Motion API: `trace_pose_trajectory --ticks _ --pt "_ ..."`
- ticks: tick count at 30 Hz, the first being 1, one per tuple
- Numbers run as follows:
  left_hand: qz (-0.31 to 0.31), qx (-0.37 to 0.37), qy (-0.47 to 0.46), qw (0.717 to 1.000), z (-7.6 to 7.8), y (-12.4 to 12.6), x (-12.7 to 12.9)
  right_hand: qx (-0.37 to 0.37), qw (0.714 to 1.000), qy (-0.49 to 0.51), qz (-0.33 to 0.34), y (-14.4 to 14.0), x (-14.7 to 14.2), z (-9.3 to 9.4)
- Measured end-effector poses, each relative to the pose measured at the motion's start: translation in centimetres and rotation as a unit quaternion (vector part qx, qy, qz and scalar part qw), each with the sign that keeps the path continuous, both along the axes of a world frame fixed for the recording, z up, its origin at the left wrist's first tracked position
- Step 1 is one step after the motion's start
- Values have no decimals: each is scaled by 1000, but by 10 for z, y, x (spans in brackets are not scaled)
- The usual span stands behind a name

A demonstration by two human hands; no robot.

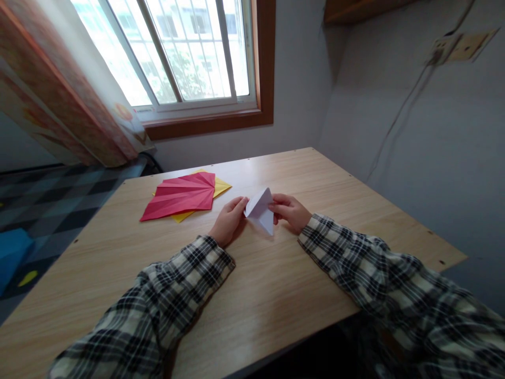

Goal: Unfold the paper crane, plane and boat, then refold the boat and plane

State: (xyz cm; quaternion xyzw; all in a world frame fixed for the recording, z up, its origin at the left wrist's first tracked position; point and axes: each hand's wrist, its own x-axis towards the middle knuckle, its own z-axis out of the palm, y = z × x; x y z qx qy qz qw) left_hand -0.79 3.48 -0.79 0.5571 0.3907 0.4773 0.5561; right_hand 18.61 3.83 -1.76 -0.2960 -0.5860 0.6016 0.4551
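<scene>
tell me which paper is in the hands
The white paper, gripped by the left hand and the right hand; the red paper and yellow paper lie stacked on the table, untouched.

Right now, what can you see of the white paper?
The white paper looks plain and folded, with angled flaps and pointed corners at top and bottom. It is held tilted over the wood-look tabletop, the left hand gripping one side, the right hand the other. Whether its lower tip touches the tabletop is unclear.
</scene>
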Motion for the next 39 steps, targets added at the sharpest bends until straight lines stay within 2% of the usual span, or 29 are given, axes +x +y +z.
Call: trace_pose_trajectory --ticks 7,11,17,24,28,39 --pt "32 -28 14 999 10 -7 4 21 999 -15 -43 2 -1 -4" --pt "47 -20 -3 999 9 -4 4 36 997 -17 -60 3 -1 -5" --pt "48 -18 -57 997 -4 5 -4 -20 991 33 -129 9 0 -6" --pt "8 14 -2 1000 -2 -3 -6 -65 979 78 -174 12 1 -3" --pt "-34 21 -12 999 2 -6 -3 -67 980 82 -169 11 0 -3" --pt "-66 3 -22 998 -2 -6 -5 -65 986 84 -129 12 1 -7"
